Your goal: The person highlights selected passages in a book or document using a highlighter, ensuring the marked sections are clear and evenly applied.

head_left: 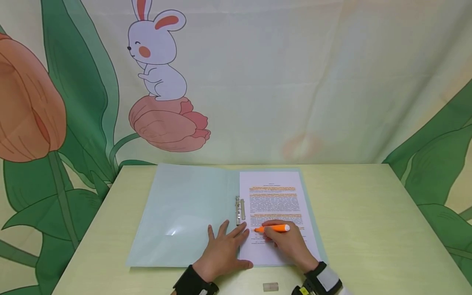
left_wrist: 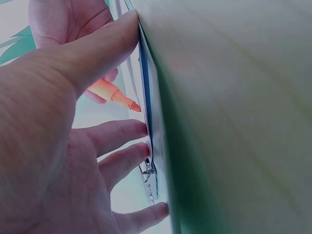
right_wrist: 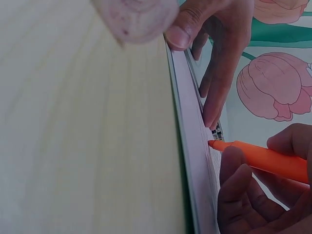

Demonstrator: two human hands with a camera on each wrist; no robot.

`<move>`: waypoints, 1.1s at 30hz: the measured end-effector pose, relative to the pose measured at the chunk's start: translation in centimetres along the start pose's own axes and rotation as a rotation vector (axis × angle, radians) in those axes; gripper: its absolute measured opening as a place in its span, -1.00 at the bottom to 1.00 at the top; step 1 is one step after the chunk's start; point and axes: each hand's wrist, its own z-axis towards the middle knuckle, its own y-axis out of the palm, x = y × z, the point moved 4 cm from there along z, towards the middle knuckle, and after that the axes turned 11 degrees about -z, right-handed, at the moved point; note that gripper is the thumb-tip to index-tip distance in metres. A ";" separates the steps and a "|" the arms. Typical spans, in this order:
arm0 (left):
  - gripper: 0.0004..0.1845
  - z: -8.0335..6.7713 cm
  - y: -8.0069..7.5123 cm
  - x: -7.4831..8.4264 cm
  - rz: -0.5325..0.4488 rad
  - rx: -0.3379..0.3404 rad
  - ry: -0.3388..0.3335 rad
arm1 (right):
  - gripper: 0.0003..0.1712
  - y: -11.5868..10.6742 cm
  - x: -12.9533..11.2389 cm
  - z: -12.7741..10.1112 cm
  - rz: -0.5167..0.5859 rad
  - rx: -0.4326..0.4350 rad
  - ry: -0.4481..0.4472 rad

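An orange highlighter (head_left: 276,228) is pinched in my right hand (head_left: 289,241), its tip at the left edge of the text on a printed sheet (head_left: 273,256). Several lines on that sheet carry orange marking. The sheet lies in the right half of an opened pale blue folder (head_left: 184,213). With fingers spread, my left hand (head_left: 225,252) rests across the folder's fold, its fingertips on the sheet's left margin. In the left wrist view, the highlighter (left_wrist: 114,95) points toward the paper beyond my thumb. The right wrist view shows its orange tip (right_wrist: 214,144) at the paper.
A metal clip (head_left: 239,209) sits along the folder's fold. Near the table's front edge lies a small greyish eraser-like block (head_left: 271,287). The light wooden table (head_left: 372,221) extends to both sides, and a curtain (head_left: 276,82) with rabbit and tulip pictures hangs behind it.
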 end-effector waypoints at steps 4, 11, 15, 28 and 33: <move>-0.05 0.0 0.0 0.0 -0.004 0.002 0.001 | -0.80 -0.2 0.2 0.0 -0.009 0.003 -0.002; -0.05 0.0 0.1 0.0 -0.007 -0.004 -0.001 | -0.79 -0.5 0.4 0.0 0.010 0.011 0.020; -0.05 0.0 0.0 0.0 -0.009 -0.002 0.002 | -0.79 -0.7 0.4 -0.1 -0.001 0.015 0.022; -0.05 0.0 0.0 0.0 -0.023 0.000 -0.004 | -0.75 -1.3 0.8 -0.2 -0.025 0.039 0.055; -0.05 0.0 -0.1 0.1 -0.030 0.000 -0.002 | -0.75 -1.6 1.0 -0.3 -0.011 0.051 0.075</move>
